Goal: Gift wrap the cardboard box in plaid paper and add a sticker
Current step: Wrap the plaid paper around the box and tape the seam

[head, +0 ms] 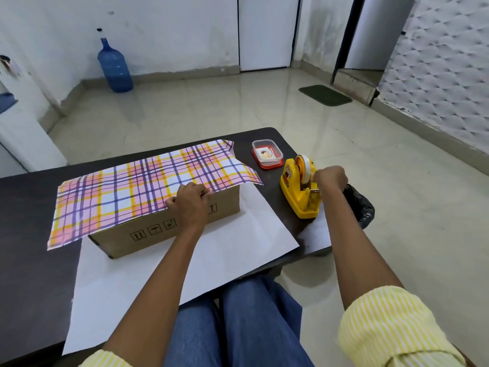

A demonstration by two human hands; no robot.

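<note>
Plaid paper (148, 186) draped over cardboard box (164, 231) mid-table (31, 234), white underside spread to the near edge. Left hand (189, 205) curled, gripping the paper edge on the box top. Right hand (330, 180) pinching tape (306, 166) at yellow dispenser (296, 200), right edge. Sticker tub (267, 154) at the far right corner.

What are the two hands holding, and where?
The left hand grips the plaid paper at its near edge, on top of the box. The right hand seems to pinch the tape by its loose end at the dispenser.
</note>
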